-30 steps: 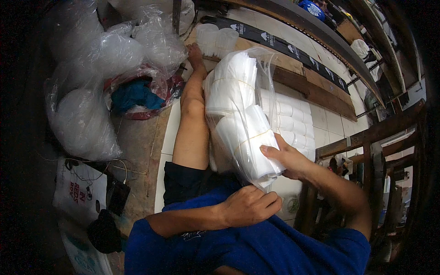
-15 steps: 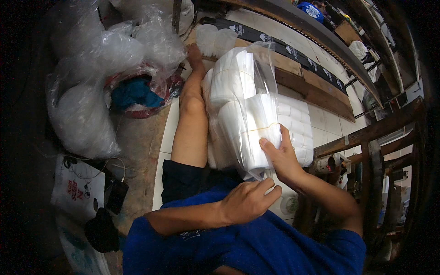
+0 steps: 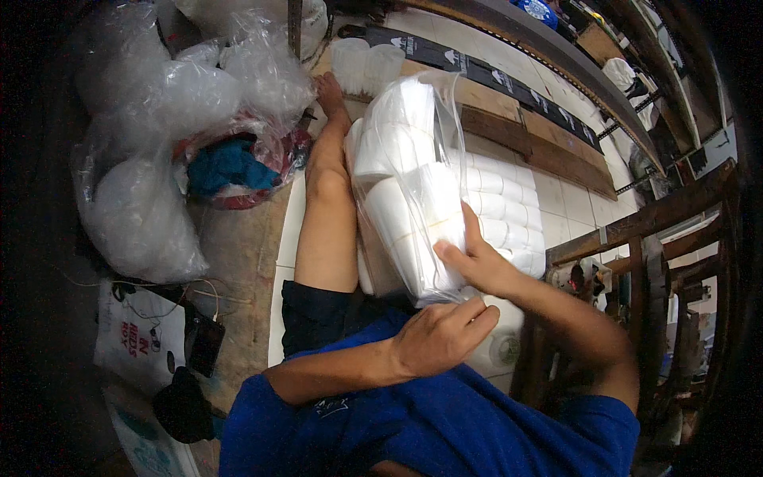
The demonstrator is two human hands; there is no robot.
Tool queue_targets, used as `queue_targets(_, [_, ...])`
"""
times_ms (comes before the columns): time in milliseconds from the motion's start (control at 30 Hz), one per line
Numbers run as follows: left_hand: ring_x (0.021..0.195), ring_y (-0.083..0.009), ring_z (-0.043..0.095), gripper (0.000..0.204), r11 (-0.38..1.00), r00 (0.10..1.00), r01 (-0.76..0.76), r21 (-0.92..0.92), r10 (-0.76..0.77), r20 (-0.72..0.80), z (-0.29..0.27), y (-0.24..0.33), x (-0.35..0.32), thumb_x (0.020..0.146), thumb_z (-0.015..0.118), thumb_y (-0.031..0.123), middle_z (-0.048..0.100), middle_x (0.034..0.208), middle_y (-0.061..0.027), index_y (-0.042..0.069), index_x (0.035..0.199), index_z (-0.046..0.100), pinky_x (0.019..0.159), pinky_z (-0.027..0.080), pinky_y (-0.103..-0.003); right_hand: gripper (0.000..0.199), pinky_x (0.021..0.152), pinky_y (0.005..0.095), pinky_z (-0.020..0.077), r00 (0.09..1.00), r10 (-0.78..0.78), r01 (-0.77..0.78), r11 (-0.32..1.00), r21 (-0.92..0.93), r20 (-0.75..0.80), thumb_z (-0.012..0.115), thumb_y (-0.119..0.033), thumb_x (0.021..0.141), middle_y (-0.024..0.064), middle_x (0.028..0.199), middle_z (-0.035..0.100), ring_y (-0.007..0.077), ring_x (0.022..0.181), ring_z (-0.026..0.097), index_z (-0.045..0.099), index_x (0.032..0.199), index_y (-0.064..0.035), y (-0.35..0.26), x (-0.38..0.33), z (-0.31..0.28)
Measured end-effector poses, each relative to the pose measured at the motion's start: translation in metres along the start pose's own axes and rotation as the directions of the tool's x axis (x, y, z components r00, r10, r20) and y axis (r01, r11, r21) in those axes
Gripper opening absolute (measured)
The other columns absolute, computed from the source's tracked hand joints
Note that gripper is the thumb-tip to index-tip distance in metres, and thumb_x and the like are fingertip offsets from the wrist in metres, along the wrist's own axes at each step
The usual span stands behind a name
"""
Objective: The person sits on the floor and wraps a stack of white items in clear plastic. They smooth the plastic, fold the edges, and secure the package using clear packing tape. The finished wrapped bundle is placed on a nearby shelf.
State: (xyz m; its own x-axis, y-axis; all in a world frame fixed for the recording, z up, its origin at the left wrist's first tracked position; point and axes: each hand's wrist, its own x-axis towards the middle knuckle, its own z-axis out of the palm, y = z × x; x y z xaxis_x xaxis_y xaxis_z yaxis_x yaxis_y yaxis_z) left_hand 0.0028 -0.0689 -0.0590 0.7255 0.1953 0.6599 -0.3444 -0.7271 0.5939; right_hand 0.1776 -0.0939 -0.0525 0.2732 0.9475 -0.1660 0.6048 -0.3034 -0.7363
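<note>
A clear plastic bag (image 3: pixel 453 103) holds several folded white bundles (image 3: pixel 393 151) that look like thin plastic, with thin bands around some of them. It stands in front of me beside my bent leg. My right hand (image 3: pixel 481 258) grips the near right bundle through the bag, thumb on top and fingers round its side. Just below, my left hand (image 3: pixel 445 338) is closed in a pinch at the bag's near end; the gathered film between its fingers is mostly hidden. Behind the bag, a stack of white rolled bundles (image 3: pixel 505 207) lies on the tiles.
Large clear bags of plastic (image 3: pixel 143 215) crowd the left, around teal cloth (image 3: pixel 230 167). A phone (image 3: pixel 207 346) with a cable and a black cap (image 3: pixel 183 405) lie nearer. Wooden planks (image 3: pixel 556 159) cross the floor ahead. A dark wooden frame (image 3: pixel 648 211) stands at the right.
My right hand and the filled bag have shifted slightly left in view. My left hand has moved a little right and stays closed. The surroundings shift slightly as well.
</note>
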Motion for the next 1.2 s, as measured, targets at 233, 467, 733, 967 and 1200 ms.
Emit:
queue_targets(233, [0.065, -0.0233, 0.063, 0.027, 0.996, 0.995, -0.077, -0.048, 0.073, -0.071, -0.025, 0.019, 0.031, 0.077, 0.066, 0.006, 0.06, 0.088, -0.0116, -0.002, 0.103, 0.059, 0.055, 0.052, -0.033, 0.069, 0.081, 0.0453, 0.0524, 0.754, 0.468, 0.067, 0.643, -0.763, 0.461, 0.067, -0.048, 0.083, 0.0331, 0.094, 0.065, 0.0445, 0.089, 0.066, 0.057, 0.116, 0.0125, -0.101, 0.02, -0.066])
queue_targets(467, [0.068, -0.0214, 0.064, 0.034, 0.988, 0.988, -0.142, -0.064, 0.138, -0.074, -0.027, 0.017, 0.034, 0.074, 0.064, 0.006, 0.06, 0.085, -0.0113, -0.004, 0.106, 0.058, 0.057, 0.053, -0.032, 0.107, 0.099, 0.0447, 0.0452, 0.818, 0.128, 0.474, 0.402, -0.783, 0.561, 0.083, -0.038, 0.067, 0.0332, 0.14, 0.035, 0.0463, 0.124, 0.046, 0.021, 0.145, -0.0004, -0.12, 0.034, -0.065])
queue_targets(733, [0.066, -0.0188, 0.063, 0.029, 0.977, 0.974, -0.2, -0.077, 0.189, -0.126, -0.023, 0.015, 0.038, 0.075, 0.063, 0.009, 0.059, 0.082, -0.0085, -0.004, 0.101, 0.064, 0.057, 0.053, -0.03, 0.084, 0.105, 0.0703, 0.024, 0.768, -0.261, 0.622, 0.089, -0.778, 0.584, 0.06, -0.039, 0.078, 0.0309, 0.146, 0.031, 0.0569, 0.133, 0.029, 0.026, 0.149, -0.0082, -0.072, 0.016, -0.029])
queue_targets(967, [0.066, -0.0183, 0.063, 0.029, 0.983, 0.981, -0.162, -0.085, 0.152, -0.118, -0.022, 0.012, 0.037, 0.075, 0.063, 0.01, 0.059, 0.082, -0.0081, -0.004, 0.1, 0.064, 0.058, 0.054, -0.03, 0.051, 0.11, 0.0529, 0.0338, 0.708, -0.425, 0.655, 0.097, -0.75, 0.564, 0.055, -0.022, 0.079, 0.0227, 0.135, 0.049, 0.0419, 0.128, 0.045, 0.051, 0.126, -0.0012, -0.073, 0.011, -0.017])
queue_targets(1200, [0.063, -0.0198, 0.062, 0.029, 0.982, 0.986, -0.122, -0.142, 0.105, -0.126, -0.022, 0.013, 0.034, 0.075, 0.063, 0.01, 0.054, 0.077, -0.0086, -0.004, 0.101, 0.061, 0.056, 0.052, -0.032, 0.058, 0.105, 0.0501, 0.0407, 0.685, -0.456, 0.675, 0.103, -0.731, 0.568, 0.059, -0.023, 0.077, 0.0256, 0.135, 0.048, 0.0431, 0.126, 0.047, 0.049, 0.129, 0.0008, -0.066, 0.023, -0.002])
